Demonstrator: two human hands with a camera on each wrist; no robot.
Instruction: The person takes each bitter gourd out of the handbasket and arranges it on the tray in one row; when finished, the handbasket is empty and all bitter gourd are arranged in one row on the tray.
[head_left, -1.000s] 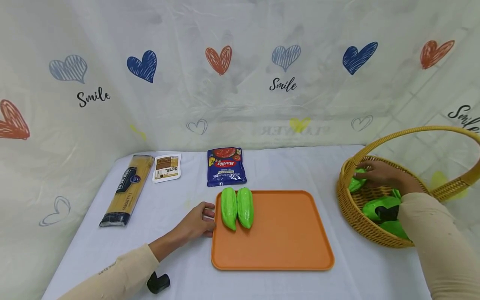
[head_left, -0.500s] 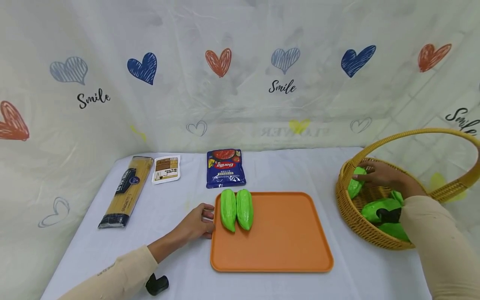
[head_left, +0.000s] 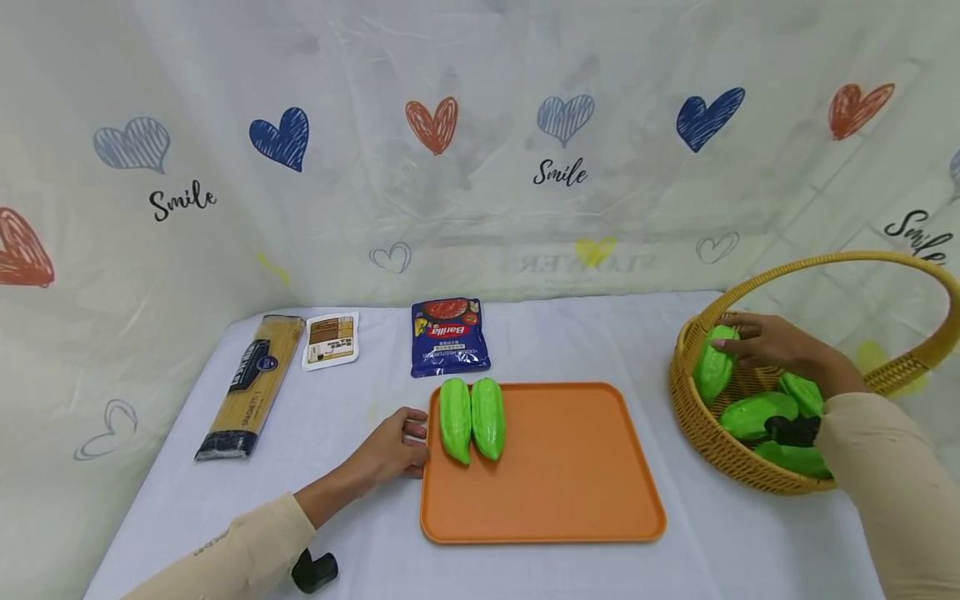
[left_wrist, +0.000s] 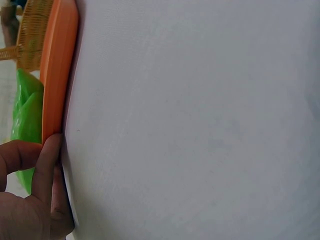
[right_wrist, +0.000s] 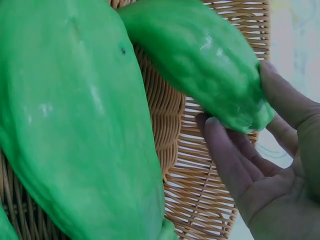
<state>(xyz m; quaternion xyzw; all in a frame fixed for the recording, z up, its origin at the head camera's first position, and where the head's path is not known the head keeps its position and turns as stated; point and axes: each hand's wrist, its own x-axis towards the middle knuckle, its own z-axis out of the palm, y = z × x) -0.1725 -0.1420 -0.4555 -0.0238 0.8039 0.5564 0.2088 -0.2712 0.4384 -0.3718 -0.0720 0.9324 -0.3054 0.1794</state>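
Note:
My left hand point(head_left: 392, 448) holds the left rim of the orange tray point(head_left: 570, 467); in the left wrist view its fingers point(left_wrist: 47, 162) are at the tray's edge. Two bright green bitter melons point(head_left: 472, 421) lie side by side on the tray's left part. Inside the wicker basket point(head_left: 701, 429) on the right, my right hand point(head_left: 776, 346) grips one end of another bitter melon point(head_left: 712, 367). The right wrist view shows thumb and fingers on either side of that bitter melon's end point(right_wrist: 215, 65). A larger green one point(right_wrist: 80, 120) lies beside it.
Several more green pieces point(head_left: 757, 415) lie in the basket, whose tall handle point(head_left: 832, 260) arches overhead. Behind the tray lies a blue sauce pouch point(head_left: 450, 337). At the left are a spaghetti pack point(head_left: 251, 387) and a small white packet point(head_left: 331, 342). A curtain point(head_left: 480, 208) hangs behind.
The right hand has shifted slightly, and the bitter melon in its grip stands higher and shows more in the basket. The left hand stays at the tray's rim.

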